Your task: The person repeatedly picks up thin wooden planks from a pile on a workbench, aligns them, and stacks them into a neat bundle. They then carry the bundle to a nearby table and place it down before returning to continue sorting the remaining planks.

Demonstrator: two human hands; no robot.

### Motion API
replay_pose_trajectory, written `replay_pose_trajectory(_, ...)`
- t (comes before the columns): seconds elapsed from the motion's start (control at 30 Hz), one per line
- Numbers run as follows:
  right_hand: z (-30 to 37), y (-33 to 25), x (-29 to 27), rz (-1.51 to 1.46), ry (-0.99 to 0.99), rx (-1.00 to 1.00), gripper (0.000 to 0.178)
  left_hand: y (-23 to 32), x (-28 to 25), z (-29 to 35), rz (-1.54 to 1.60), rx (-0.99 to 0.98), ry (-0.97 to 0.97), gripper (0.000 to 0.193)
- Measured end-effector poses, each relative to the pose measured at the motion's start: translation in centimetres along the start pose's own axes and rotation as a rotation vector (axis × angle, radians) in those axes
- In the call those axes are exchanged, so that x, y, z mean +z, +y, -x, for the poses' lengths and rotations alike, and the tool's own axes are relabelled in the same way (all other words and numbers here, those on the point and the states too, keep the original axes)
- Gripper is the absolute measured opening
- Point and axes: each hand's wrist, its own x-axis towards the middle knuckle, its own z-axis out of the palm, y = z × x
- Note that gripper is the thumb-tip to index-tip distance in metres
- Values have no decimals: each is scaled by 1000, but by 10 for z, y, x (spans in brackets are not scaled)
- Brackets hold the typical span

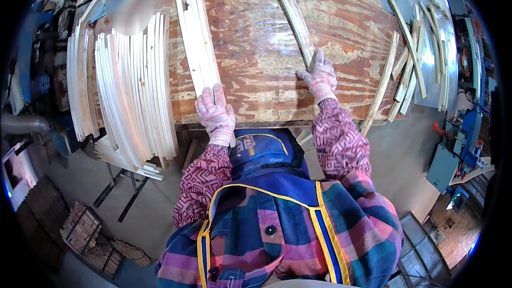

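Note:
My left hand (215,114), in a pale knit glove, lies over the near ends of a small group of light wooden strips (196,42). Its fingers are stretched out and somewhat apart on top of the wood. Further right, my gloved right hand (321,77) has the near end of a long wooden strip (290,13) between thumb and fingers. That strip slants away toward the far edge of the worn plywood tabletop (256,69). The fingertips' undersides are hidden.
Left of my left hand stands a large stack of wooden strips (136,85), past the table's near edge. Loose strips (408,69) lie crossed at the right end. A blurred round patch (129,4) covers part of the far left. Blue-grey machinery (445,165) stands at right.

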Motion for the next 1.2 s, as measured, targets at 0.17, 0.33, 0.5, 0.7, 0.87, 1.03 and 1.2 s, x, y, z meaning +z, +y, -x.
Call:
replay_pose_trajectory(0.17,-12,33,30,-1223,-427,-313,78,47,-34,-40,323,-35,-75,74)
replay_pose_trajectory(0.33,38,-6,41,-1237,-735,-432,60,91,11,-93,1281,-219,-514,67)
replay_pose_trajectory(0.5,-79,-38,34,-749,-316,-783,49,75,-10,-76,461,-82,24,47)
replay_pose_trajectory(0.7,-263,-156,-86,96,264,-562,68,25,0,-36,-104,-272,-130,84)
replay_pose_trajectory(0.87,-317,-179,-131,301,-56,-608,80,60,-25,-129,313,-237,46,75)
replay_pose_trajectory(1.03,-248,-117,-115,-799,-836,-797,57,109,-26,-252,1688,-504,-261,75)
replay_pose_trajectory(1.2,-273,-147,-118,-383,-517,-744,51,123,-4,-296,2519,-772,-317,94)
